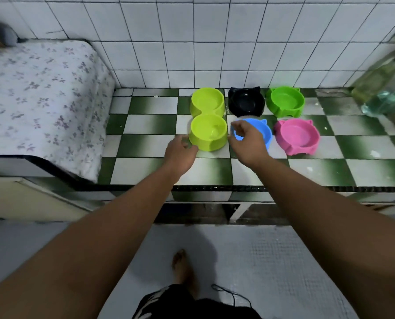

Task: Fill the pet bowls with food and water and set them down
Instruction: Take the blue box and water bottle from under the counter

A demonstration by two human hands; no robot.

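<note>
Reaching over a green-and-white checked surface [146, 125] toward the lime double bowl [208, 132], set end-on to the tiled wall [168, 54] at the left of the bowls. Left hand [180, 155] at its near-left corner, fingers curled against the side; grip impossible to tell as holding or merely touching. Right hand [247, 141] just beside its near-right side, grip wide, thumb and fingers curved apart above the left rim of the blue bowl [264, 134]. Behind, by the wall, black bowl [246, 102] and green bowl [285, 101]; pink bowl [296, 137] just right of the blue. Bottles [385, 88] at far right, floral-covered bed [42, 88] at left, bare foot [182, 268] on the floor below.
</note>
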